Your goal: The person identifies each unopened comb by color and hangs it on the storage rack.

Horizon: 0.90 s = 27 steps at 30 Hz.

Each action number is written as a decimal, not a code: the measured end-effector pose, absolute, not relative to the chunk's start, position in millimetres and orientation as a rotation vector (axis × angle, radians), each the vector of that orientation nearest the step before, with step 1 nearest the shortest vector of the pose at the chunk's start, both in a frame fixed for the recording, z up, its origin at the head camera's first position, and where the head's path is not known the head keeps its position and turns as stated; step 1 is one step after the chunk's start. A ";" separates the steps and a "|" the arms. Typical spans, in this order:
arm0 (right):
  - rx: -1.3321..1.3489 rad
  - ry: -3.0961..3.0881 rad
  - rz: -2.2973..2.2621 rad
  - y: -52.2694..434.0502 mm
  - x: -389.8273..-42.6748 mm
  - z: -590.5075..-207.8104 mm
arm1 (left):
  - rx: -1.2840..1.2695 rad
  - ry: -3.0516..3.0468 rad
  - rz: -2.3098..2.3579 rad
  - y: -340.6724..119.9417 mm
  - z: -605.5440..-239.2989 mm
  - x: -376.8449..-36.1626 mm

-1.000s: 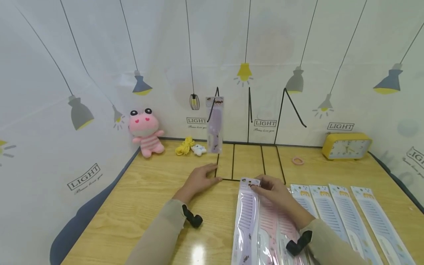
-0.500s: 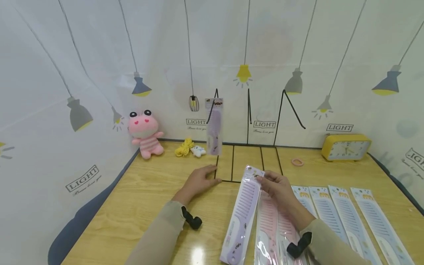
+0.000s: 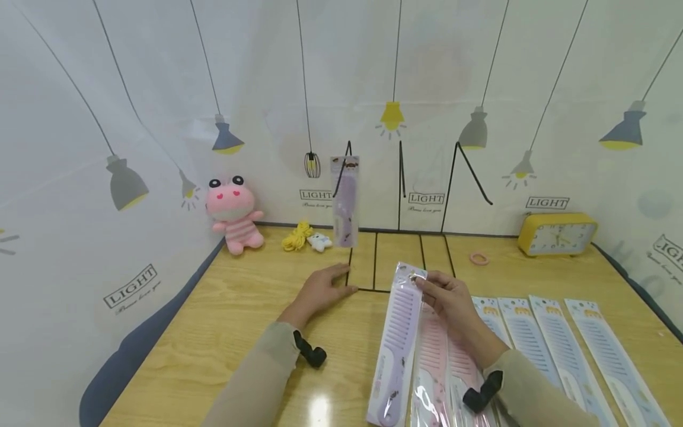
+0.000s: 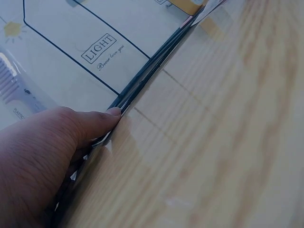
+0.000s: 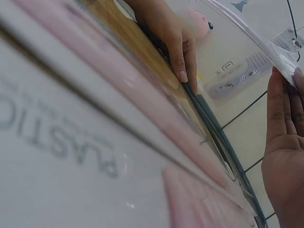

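Your right hand (image 3: 450, 296) pinches the top of the purple comb (image 3: 397, 341), still in its clear packet. A second ago that packet lay flat among the others; now its far end is raised off the counter (image 3: 213, 332) and swung towards the wire rack (image 3: 397, 261), with the handle end trailing near you. Judging by that, one comb is freed from the row and in carry.

Your left hand (image 3: 320, 290) has not shifted: it rests palm down on the counter, fingers relaxed and fairly straight, fingertips against the near left corner of the rack base. The left wrist view shows a fingertip touching the dark wire.

The rack already bears one hung comb (image 3: 345, 198), a purple one on its left hook; the other two prongs look bare.

Two pink combs (image 3: 443, 367) lie just right of the lifted one, partly under your right forearm, and a row of blue combs (image 3: 560, 350) lies further right.

At the far left sit a pink plush toy (image 3: 233, 210) and a yellow cord (image 3: 299, 236); a yellow clock (image 3: 557, 234) stands far right.
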State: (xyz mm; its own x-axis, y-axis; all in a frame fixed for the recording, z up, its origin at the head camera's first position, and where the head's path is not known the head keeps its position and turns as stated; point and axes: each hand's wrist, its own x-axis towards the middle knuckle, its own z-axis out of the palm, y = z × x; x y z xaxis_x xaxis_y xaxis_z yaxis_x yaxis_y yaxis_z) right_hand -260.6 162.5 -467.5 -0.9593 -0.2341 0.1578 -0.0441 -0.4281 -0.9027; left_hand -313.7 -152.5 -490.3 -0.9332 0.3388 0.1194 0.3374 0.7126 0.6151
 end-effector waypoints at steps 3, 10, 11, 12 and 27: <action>-0.469 1.575 -2.558 161.4 -257.3 -458.9 | 0.572 2.897 1.040 -153.2 -493.3 -314.2; -0.639 1.545 -2.560 162.2 -238.4 -408.0 | 0.607 2.886 1.065 -151.9 -490.4 -313.2; -0.677 1.558 -2.553 160.9 -236.7 -399.0 | 0.601 2.892 1.064 -152.4 -489.2 -313.4; -0.711 1.578 -2.545 158.9 -235.1 -390.1 | 0.596 2.898 1.059 -153.1 -487.8 -313.7; -0.941 2.390 -2.324 109.1 -244.2 -329.6 | 0.607 2.900 1.036 -155.3 -487.7 -314.1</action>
